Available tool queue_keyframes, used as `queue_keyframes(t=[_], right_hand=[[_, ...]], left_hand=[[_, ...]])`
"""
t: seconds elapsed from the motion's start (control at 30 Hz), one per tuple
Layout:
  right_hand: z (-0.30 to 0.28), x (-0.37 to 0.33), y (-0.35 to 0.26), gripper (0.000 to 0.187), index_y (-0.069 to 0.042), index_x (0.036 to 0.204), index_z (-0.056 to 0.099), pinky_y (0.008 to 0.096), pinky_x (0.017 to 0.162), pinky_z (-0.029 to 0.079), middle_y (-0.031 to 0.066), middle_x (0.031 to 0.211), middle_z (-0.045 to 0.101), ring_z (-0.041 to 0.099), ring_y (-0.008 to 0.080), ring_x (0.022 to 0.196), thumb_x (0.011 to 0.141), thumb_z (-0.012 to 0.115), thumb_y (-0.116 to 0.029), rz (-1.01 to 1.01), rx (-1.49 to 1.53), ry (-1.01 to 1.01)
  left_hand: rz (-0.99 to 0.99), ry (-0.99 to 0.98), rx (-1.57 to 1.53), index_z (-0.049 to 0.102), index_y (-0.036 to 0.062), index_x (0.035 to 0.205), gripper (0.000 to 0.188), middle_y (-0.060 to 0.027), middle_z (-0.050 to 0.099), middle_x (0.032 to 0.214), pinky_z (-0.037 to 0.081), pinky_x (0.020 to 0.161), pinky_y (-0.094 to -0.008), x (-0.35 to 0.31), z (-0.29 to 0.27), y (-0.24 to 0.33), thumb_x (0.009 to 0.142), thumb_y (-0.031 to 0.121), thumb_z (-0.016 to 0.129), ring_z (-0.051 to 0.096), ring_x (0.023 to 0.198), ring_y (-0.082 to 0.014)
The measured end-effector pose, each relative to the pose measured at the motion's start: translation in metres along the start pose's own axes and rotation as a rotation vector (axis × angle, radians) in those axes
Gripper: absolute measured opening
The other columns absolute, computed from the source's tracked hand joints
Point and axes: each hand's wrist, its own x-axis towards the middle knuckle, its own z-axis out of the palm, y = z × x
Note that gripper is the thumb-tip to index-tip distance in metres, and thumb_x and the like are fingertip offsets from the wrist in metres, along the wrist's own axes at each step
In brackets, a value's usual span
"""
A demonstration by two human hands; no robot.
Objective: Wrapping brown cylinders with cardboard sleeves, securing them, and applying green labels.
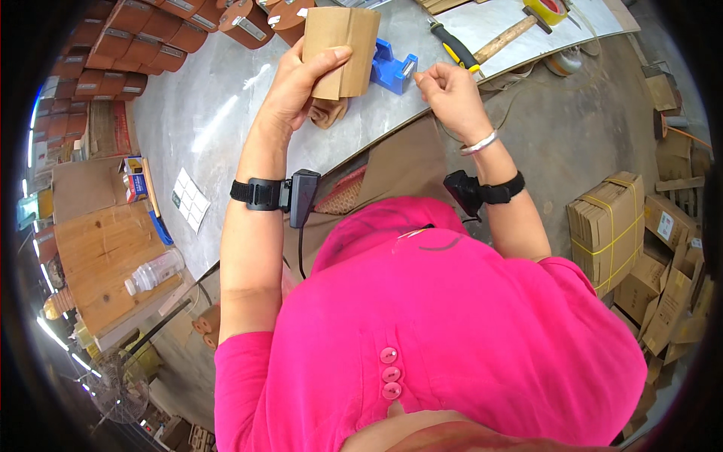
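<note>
My left hand grips a brown cardboard sleeve, thumb across its front and fingers behind it. A crumpled brown piece shows just below the sleeve; whether it is joined to it I cannot tell. Right of the sleeve stands a blue tape dispenser on the metal-topped table. My right hand is closed in a pinch beside the dispenser. Anything between its fingertips is too small to make out.
Black-and-yellow pliers, a wooden-handled hammer and a tape roll lie at the far right. Stacked reddish-brown containers fill the far left. A label sheet lies on the left. Strapped cardboard stands at right.
</note>
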Motion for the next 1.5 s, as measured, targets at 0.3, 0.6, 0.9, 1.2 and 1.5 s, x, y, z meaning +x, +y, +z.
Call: queue_keyframes(t=[0.3,0.6,0.9,1.2,1.5], right_hand=[[-0.006,-0.014,-0.061,0.019,0.001,0.083,0.064,0.0315,0.055,0.047,0.0146,0.070,0.066,0.063,0.0209,0.058,0.090,0.069,-0.016,-0.362,-0.001,0.024],[0.020,-0.006,-0.099,0.024,0.002,0.082,0.064,0.0363,0.057,0.053,0.0162,0.069,0.066,0.068,0.0252,0.062,0.088,0.071,-0.020,-0.530,-0.115,-0.082],[0.015,-0.015,-0.111,0.071,0.005,0.106,0.057,0.0317,0.059,0.054,0.0176,0.082,0.072,0.070,0.0203,0.067,0.068,0.091,-0.045,-0.247,-0.281,-0.009],[0.048,-0.044,-0.127,0.069,0.006,0.129,0.053,0.0349,0.087,0.058,0.0172,0.112,0.071,0.070,0.0228,0.104,0.079,0.085,-0.029,-0.528,0.235,-0.357],[0.112,-0.066,-0.125,0.054,0.003,0.141,0.050,0.0335,0.089,0.057,0.0181,0.122,0.068,0.068,0.0201,0.106,0.090,0.068,-0.005,-0.516,0.300,-0.762]], left_hand=[[0.151,0.052,-0.019,0.052,-0.0050,0.124,0.067,-0.0142,0.067,0.108,0.059,0.071,-0.0306,-0.005,0.005,-0.019,0.075,0.023,0.088,0.069,0.089,-0.0183],[0.285,0.170,0.264,0.051,-0.0040,0.129,0.074,-0.0135,0.065,0.115,0.058,0.081,-0.0316,-0.035,0.011,-0.010,0.073,0.024,0.089,0.067,0.098,-0.0185],[0.193,0.076,-0.025,0.047,-0.0033,0.133,0.079,-0.0128,0.065,0.117,0.058,0.085,-0.0333,-0.065,0.001,-0.017,0.072,0.021,0.090,0.067,0.102,-0.0196],[0.244,0.027,-0.457,0.046,-0.0031,0.138,0.082,-0.0145,0.060,0.128,0.053,0.096,-0.0370,-0.117,-0.005,-0.030,0.078,0.036,0.084,0.062,0.115,-0.0224],[0.339,0.221,-0.872,0.048,-0.0027,0.138,0.073,-0.0181,0.063,0.127,0.057,0.092,-0.0403,-0.214,-0.045,-0.071,0.087,0.044,0.068,0.067,0.107,-0.0278]])
